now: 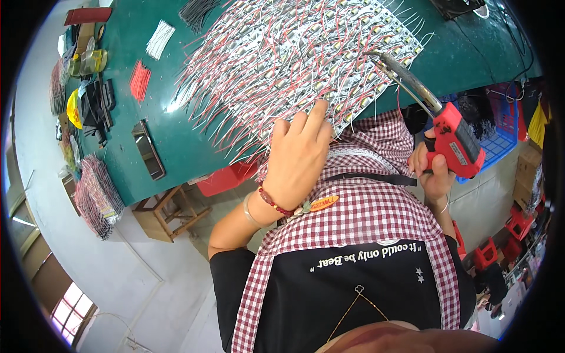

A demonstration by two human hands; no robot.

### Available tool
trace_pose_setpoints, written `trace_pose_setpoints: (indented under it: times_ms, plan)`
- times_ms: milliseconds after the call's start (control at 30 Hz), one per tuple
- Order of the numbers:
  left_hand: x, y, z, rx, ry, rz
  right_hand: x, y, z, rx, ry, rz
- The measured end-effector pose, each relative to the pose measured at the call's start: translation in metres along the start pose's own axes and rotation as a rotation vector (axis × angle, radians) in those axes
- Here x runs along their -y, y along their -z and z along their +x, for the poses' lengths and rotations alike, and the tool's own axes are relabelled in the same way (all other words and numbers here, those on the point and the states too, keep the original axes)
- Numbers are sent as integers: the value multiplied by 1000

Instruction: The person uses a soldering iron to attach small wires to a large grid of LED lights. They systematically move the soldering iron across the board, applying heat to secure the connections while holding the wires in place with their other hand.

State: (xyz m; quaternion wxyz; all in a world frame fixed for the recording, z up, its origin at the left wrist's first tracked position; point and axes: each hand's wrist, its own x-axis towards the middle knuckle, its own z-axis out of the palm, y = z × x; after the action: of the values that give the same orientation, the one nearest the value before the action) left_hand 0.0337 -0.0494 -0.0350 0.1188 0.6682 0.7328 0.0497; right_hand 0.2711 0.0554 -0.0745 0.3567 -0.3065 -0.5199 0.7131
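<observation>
A large panel of small white circuit boards [294, 44] covers the middle of the table, bristling with thin red and white wires. My left hand [299, 152] rests at its near edge, fingers stretched over the boards, with the index fingertip touching down. Whether a wire lies under the fingertips cannot be made out. On the right, my right hand [434, 172] grips the handle of a red and black soldering gun [458, 144]. Its long metal barrel slants up and left, and its tip is over the right part of the panel.
Bundles of red wires [140, 80], white wires [160, 39] and dark wires [199, 13] lie on the green table [176, 138], along with a phone [148, 150]. Wired boards [99, 191] are heaped at the left edge. A wooden stool [168, 215] and a blue crate [500, 132] stand below table height.
</observation>
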Motion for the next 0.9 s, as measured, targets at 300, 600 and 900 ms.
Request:
trace_pose_setpoints:
  times_ms: [300, 600, 900]
  plan:
    - [0, 0, 0, -2, -66, -105, -3, 4, -1, 2, -32, 103]
    - [13, -6, 11, -15, 45, -605, -4, 4, 3, 29, -13, 70]
    - [22, -4, 16, 16, 97, -855, -5, 3, 7, 34, -11, 100]
